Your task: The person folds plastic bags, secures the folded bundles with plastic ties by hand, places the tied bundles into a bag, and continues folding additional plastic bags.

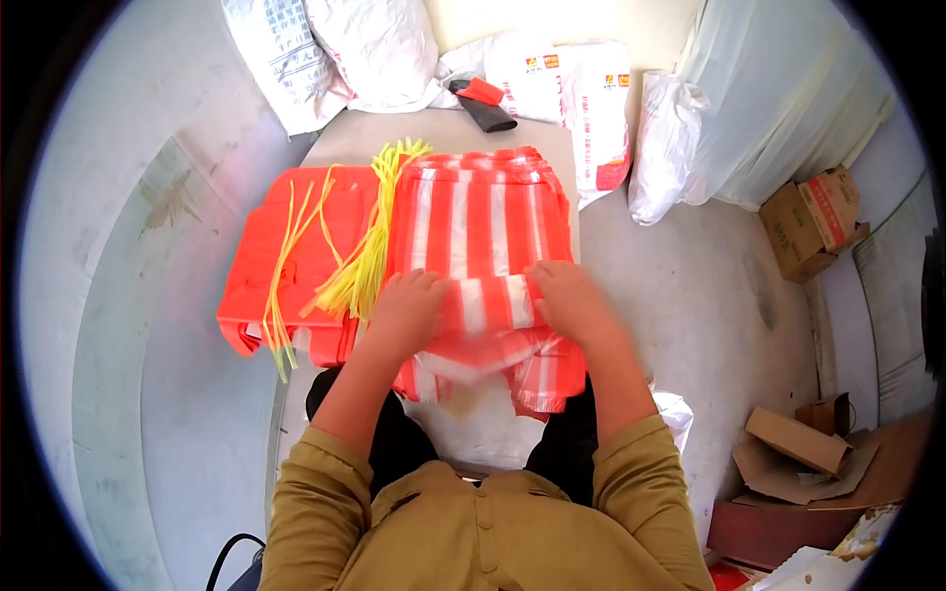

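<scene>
A stack of red-and-white striped plastic bags (pixel 478 217) lies in front of me, its near end hanging over the edge by my knees. My left hand (pixel 409 307) grips the top bag at its left side, fingers curled over a raised fold. At the right side of the same fold, my right hand (pixel 565 295) pinches the plastic, thumb side inward. Between the hands the bag's near part is blurred by motion. Just left of the stack is a bunch of yellow plastic strips (pixel 365 266), lying partly over a pile of plain red plastic bags (pixel 296 227).
White woven sacks (pixel 370 49) stand behind the table (pixel 345 138). A dark roll with a red piece (pixel 485 103) rests at the table's far edge. On the right are a cardboard box (pixel 810 225) by the wall and flattened cardboard (pixel 803 448) nearer me.
</scene>
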The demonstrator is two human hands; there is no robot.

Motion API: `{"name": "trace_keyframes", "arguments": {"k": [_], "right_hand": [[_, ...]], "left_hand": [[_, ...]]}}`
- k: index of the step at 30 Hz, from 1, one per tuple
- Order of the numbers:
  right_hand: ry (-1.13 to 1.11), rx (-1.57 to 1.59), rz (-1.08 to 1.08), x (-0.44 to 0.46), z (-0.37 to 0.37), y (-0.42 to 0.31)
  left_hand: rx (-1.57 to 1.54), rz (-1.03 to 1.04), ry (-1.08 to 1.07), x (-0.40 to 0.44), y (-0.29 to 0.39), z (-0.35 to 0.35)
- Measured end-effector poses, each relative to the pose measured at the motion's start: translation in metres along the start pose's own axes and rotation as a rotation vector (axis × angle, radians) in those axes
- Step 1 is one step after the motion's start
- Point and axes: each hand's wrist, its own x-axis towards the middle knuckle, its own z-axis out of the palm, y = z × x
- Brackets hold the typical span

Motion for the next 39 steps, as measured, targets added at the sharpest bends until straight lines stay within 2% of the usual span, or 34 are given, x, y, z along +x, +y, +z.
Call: {"name": "trace_keyframes", "arguments": {"k": [2,5,10,14,16,19,20,23,25,26,28,29,31,32,34,35,38,39], "right_hand": [[0.099,0.045,-0.210,-0.004,0.020,-0.010],[0.165,-0.007,-0.287,-0.011,0.052,-0.014],[0.241,-0.006,-0.265,-0.006,0.068,-0.011],[0.302,-0.026,-0.320,0.003,0.069,-0.008],[0.299,-0.004,-0.278,0.008,0.069,-0.002],[0.303,-0.020,-0.193,0.010,0.068,0.019],[0.308,-0.035,-0.163,0.009,0.062,0.023],[0.137,-0.076,0.012,-0.006,0.018,0.015],[0.249,-0.171,-0.008,-0.011,-0.003,0.016],[0.303,-0.218,-0.018,-0.014,-0.014,0.013],[0.635,-0.224,-0.055,-0.019,-0.040,-0.006],[0.803,-0.226,-0.075,-0.019,-0.046,-0.013],[0.836,0.023,-0.048,-0.026,-0.037,-0.019],[0.847,0.149,-0.035,-0.031,-0.028,-0.023],[0.710,0.530,0.124,-0.031,0.045,-0.015],[0.630,0.716,0.206,-0.035,0.072,-0.016],[0.295,1.352,0.489,-0.062,0.080,-0.054],[0.293,1.330,0.452,-0.068,0.089,-0.056]], "left_hand": [[0.006,0.079,0.076,-0.010,0.008,0.015],[-0.046,0.097,0.103,-0.015,0.025,0.033],[0.057,0.115,0.232,-0.008,0.021,0.062],[0.048,0.107,0.235,0.003,0.024,0.063],[0.058,0.106,0.230,0.006,0.023,0.061],[-0.009,0.091,0.166,0.011,0.015,0.044],[-0.006,0.071,0.085,0.014,0.015,0.035],[-0.001,0.008,-0.117,0.017,0.022,0.004],[-0.007,-0.037,-0.212,0.015,0.037,-0.022],[-0.120,-0.063,-0.223,0.012,0.043,-0.034],[-0.342,-0.116,-0.245,0.003,0.053,-0.051],[-0.691,-0.182,-0.259,0.000,0.051,-0.041],[-1.393,-0.313,-0.270,-0.009,0.042,-0.003],[-1.529,-0.410,-0.308,-0.014,0.045,0.010],[-1.799,-0.617,-0.380,-0.026,0.056,0.035],[-1.844,-0.621,-0.369,-0.033,0.061,0.045],[-1.923,-0.630,-0.322,-0.050,0.070,0.067],[-1.917,-0.644,-0.314,-0.052,0.072,0.069]]}}
